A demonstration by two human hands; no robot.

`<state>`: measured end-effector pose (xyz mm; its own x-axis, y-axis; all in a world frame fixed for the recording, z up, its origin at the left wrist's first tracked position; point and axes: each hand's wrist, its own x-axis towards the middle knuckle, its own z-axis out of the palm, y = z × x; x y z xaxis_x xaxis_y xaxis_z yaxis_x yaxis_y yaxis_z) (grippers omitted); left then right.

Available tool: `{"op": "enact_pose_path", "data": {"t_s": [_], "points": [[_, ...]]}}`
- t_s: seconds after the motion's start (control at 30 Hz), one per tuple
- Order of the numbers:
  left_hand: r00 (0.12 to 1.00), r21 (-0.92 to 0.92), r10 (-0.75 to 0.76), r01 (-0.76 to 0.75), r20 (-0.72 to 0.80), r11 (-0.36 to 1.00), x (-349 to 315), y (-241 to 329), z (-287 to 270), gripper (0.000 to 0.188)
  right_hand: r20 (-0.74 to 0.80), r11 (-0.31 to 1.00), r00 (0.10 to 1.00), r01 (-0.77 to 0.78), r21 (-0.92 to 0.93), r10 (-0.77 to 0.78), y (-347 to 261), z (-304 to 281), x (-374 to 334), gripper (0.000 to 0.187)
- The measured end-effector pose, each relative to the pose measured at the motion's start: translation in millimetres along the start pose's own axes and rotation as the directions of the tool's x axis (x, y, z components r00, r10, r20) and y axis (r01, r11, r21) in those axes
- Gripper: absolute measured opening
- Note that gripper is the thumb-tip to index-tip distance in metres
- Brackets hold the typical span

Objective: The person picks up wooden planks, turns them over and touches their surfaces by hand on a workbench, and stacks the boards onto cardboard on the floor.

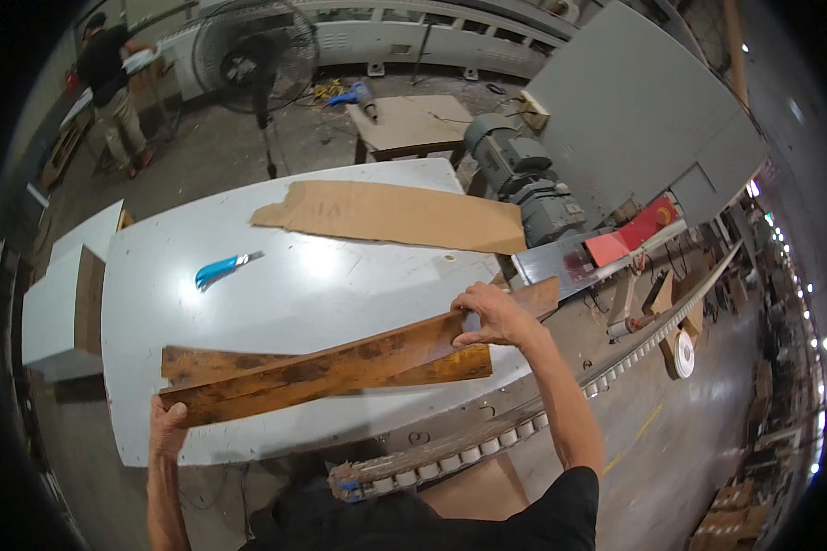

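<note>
A long, narrow wood-grain board (326, 367) with dark brown patches slants above the white table, its right end higher in view. Its left end is gripped by my left hand (167, 430), thumb over the face. My right hand (496, 317) curls over the board's upper edge near the right end; a small pale patch shows between thumb and fingers, too little to name. Beneath lies a second, similar board (202, 365) on the table, partly hidden by the held one. Farther back, a blue-handled utility knife (222, 270) rests with its blade pointing right.
The white table (156, 285) carries a torn cardboard strip (395, 213) along its far side. At the right stand a grey motor (533, 184) and a machine with a red guard (629, 234). A ribbed conveyor edge (459, 455) runs close to me. Behind are a fan (253, 60) and another person (110, 78).
</note>
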<state>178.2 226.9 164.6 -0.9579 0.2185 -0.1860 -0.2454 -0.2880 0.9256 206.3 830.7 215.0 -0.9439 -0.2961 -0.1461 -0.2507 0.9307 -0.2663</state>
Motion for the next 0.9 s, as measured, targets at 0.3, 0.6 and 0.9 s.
{"op": "enact_pose_path", "data": {"t_s": [0.3, 0.6, 0.9], "points": [[0.908, 0.677, 0.398, -0.377, 0.133, 0.632, 31, 4, -108, 0.042, -0.607, 0.966, 0.779, -0.006, -0.257, -0.156, -151, 70, -7, 0.048], [0.926, 0.658, 0.374, -0.317, 0.058, 0.683, 24, -8, -165, 0.05, -0.46, 0.999, 0.888, 0.03, 0.015, -0.019, -178, 105, 2, 0.042], [0.881, 0.953, 0.468, -0.086, -0.063, 0.29, 96, -48, -209, 0.059, -0.449, 0.977, 0.888, 0.001, 0.211, 0.096, -134, 149, 62, 0.036]]}}
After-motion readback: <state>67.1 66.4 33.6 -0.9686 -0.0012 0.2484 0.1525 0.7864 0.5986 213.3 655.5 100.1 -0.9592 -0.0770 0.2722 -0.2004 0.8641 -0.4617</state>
